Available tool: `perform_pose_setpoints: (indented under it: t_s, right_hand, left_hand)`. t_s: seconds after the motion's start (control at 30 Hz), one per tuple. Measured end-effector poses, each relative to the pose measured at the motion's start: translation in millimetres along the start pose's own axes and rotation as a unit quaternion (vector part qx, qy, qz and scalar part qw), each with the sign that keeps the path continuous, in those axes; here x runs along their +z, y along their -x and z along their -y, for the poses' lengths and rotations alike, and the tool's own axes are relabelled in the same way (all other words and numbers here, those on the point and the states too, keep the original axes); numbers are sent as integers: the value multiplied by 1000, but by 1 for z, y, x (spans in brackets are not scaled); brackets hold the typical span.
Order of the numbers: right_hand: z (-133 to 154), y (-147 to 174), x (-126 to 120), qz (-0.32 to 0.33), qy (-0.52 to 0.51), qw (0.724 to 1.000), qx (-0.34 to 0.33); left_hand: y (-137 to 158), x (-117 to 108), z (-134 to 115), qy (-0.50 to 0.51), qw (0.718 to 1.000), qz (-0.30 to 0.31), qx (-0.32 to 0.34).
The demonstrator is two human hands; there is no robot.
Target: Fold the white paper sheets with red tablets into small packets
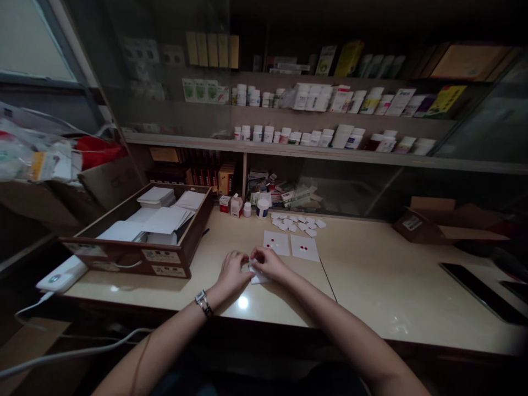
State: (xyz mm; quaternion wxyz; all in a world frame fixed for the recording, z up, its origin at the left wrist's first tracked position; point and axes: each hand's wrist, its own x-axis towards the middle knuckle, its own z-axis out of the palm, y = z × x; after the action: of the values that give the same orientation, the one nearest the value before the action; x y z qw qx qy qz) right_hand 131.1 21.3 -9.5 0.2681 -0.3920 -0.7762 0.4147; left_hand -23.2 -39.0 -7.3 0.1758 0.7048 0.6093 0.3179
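Note:
Both my hands are closed on a small sheet of white paper (259, 278) low over the table's front part. My left hand (232, 270), with a watch on its wrist, pinches the paper's left edge. My right hand (267, 264) pinches it from the upper right, and its fingers hide part of the sheet. Just beyond lie two flat paper squares, a left one (282, 237) and a right one (312, 254), each bearing red and pale pills. Several small folded white paper packets (310, 232) are spread behind them.
At left stands a wooden drawer (127, 264) filled with white paper stacks. Small boxes (236, 206) and white bottles (262, 209) stand at the back, below shelves of medicine bottles (313, 98). An open carton (416, 225) and a phone (480, 291) lie at right.

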Motion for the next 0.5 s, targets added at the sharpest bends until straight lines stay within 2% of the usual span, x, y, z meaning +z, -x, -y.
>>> perform_pose_setpoints:
  t_s: [0.13, 0.23, 0.33, 0.5]
  right_hand:
    - [0, 4, 0, 3, -34, 999, 1]
    - [0, 7, -1, -15, 53, 998, 8]
    - [3, 12, -3, -17, 148, 989, -13]
    - [3, 22, -3, -16, 181, 983, -42]
  left_hand:
    - [-1, 2, 2, 3, 1000, 8, -1]
    - [-1, 2, 1, 1, 1000, 5, -5]
    - [1, 2, 1, -3, 1000, 5, 3]
    - [4, 3, 4, -11, 1000, 15, 24]
